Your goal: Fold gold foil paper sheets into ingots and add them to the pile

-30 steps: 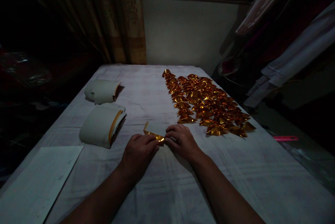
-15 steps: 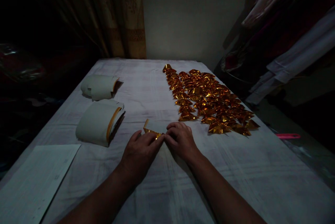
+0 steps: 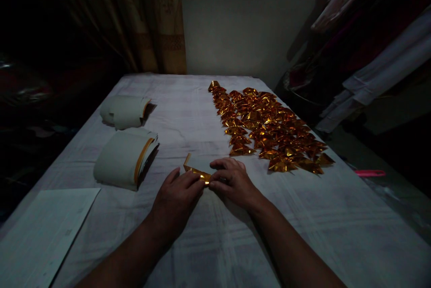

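Note:
A sheet of gold foil paper (image 3: 201, 162) lies between my hands, its pale back up and its near edge folded over into a shiny gold strip. My left hand (image 3: 178, 196) presses on the left part of that fold with closed fingers. At the right end of the strip, my right hand (image 3: 232, 180) has its fingers curled and grips the paper's edge. Beyond my right hand, many folded gold foil pieces (image 3: 262, 122) are spread in rows.
Two curved stacks of paper, a nearer one (image 3: 117, 158) and a farther one (image 3: 126, 111), stand on the left of the cloth-covered surface (image 3: 188, 117). A flat pale sheet (image 3: 50, 234) lies at near left. A pink handle (image 3: 370, 173) shows beyond the right edge.
My hands have drawn slightly apart along the fold, so more of the gold strip shows between them. The left hand has shifted a little left. The camera view has moved slightly.

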A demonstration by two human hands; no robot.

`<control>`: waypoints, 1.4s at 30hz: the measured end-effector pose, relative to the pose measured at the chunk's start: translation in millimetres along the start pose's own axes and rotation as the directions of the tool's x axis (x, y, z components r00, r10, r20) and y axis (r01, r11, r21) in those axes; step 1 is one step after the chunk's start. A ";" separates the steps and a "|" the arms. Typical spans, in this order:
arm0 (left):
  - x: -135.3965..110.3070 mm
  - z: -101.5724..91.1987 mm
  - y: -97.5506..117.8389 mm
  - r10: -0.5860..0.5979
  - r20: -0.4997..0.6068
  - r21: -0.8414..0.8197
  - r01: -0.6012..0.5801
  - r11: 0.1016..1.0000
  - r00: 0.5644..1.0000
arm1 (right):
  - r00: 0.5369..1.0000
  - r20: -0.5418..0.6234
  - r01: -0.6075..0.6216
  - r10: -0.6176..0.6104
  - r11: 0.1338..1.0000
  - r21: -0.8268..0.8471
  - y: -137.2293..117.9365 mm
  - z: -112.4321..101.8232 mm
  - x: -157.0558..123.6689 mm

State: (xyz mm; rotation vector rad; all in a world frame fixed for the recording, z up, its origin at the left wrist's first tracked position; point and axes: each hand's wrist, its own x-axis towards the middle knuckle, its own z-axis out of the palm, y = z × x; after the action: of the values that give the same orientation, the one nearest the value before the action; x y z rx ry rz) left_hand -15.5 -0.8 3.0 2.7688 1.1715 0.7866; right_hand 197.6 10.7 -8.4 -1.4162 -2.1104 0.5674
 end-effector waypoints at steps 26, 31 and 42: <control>-1.6 -0.5 1.6 0.034 0.032 0.095 -0.037 0.995 0.999 | 0.994 -0.087 -0.065 0.064 0.998 -0.003 -4.2 2.1 1.7; -0.9 -0.1 1.9 0.027 0.035 0.105 -0.031 0.994 0.999 | 0.988 -0.123 -0.093 0.096 0.995 0.026 -7.8 5.7 2.9; -3.0 2.5 1.4 0.008 0.064 0.126 -0.016 0.992 0.998 | 0.985 -0.133 -0.107 0.109 0.994 0.023 -8.4 7.3 2.5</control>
State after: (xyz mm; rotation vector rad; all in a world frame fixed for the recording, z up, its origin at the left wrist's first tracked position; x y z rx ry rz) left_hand -15.1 -3.5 -0.2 2.8812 1.2355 0.6420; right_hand 186.2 9.7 -8.4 -1.5234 -1.9300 0.5143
